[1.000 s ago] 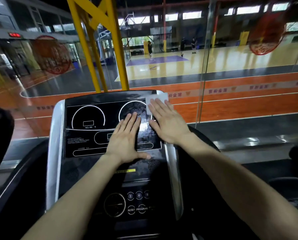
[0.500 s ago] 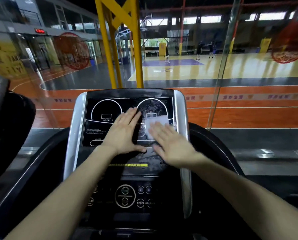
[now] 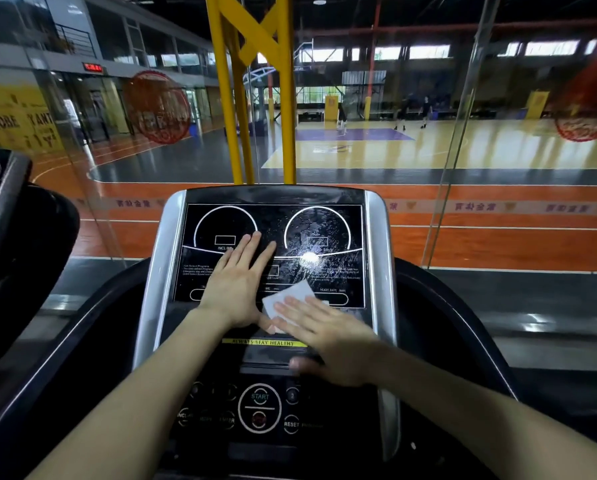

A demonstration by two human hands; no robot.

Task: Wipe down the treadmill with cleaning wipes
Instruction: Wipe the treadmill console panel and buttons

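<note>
The treadmill console (image 3: 376, 237) stands in front of me, a black display panel with silver side rails. Wet streaks shine on its right dial. My right hand (image 3: 328, 337) lies flat with straight fingers on a white cleaning wipe (image 3: 290, 296), pressing it against the lower edge of the display. My left hand (image 3: 236, 275) rests flat on the middle of the display, fingers straight and pointing up toward the left dial. Below both hands sits the button panel with the START ring (image 3: 259, 407).
Black curved handrails (image 3: 463, 317) flank the console. Another machine's dark console (image 3: 9, 216) stands at the left. A glass wall (image 3: 497, 150) and a yellow steel column (image 3: 252, 88) rise just behind the console, with a basketball court beyond.
My right hand has slid the wipe from the display's upper right corner down to its lower edge. My left hand has stayed flat on the display.
</note>
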